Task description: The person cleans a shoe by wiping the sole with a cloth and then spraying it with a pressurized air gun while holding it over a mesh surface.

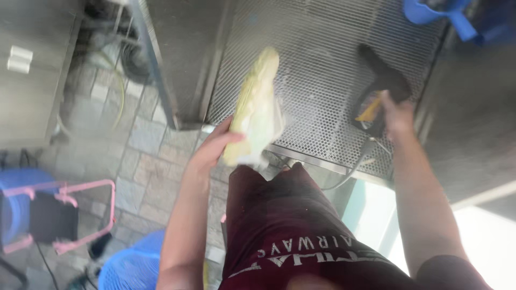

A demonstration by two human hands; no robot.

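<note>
You stand in front of the perforated metal worktop (322,80), a wide steel tray full of small holes, and everything here I place relative to it. To its left, lower down, is the stone-paved floor (145,145). On this floor, far left of the worktop, stands a pink frame (80,215) around a blue container (16,198), and nearer to you a blue basket (134,268). At the far right corner of the worktop there is another blue plastic thing (446,13); its kind I cannot tell.

Above the left part of the worktop your left hand (215,150) is closed around the lower end of a long pale yellow-green piece (257,102), which looks like an ear of corn, but the picture is blurred. It is tilted, its tip pointing away from you over the holes.

Over the right part of the worktop your right hand (396,115) is wrapped around the grip of a black spray gun (381,80) with a yellow trigger, and a hose hangs below it toward the near edge.

I judge you are at the washing step. The gun's nozzle must point at the piece, and the piece must turn so each side meets the spray.
</note>
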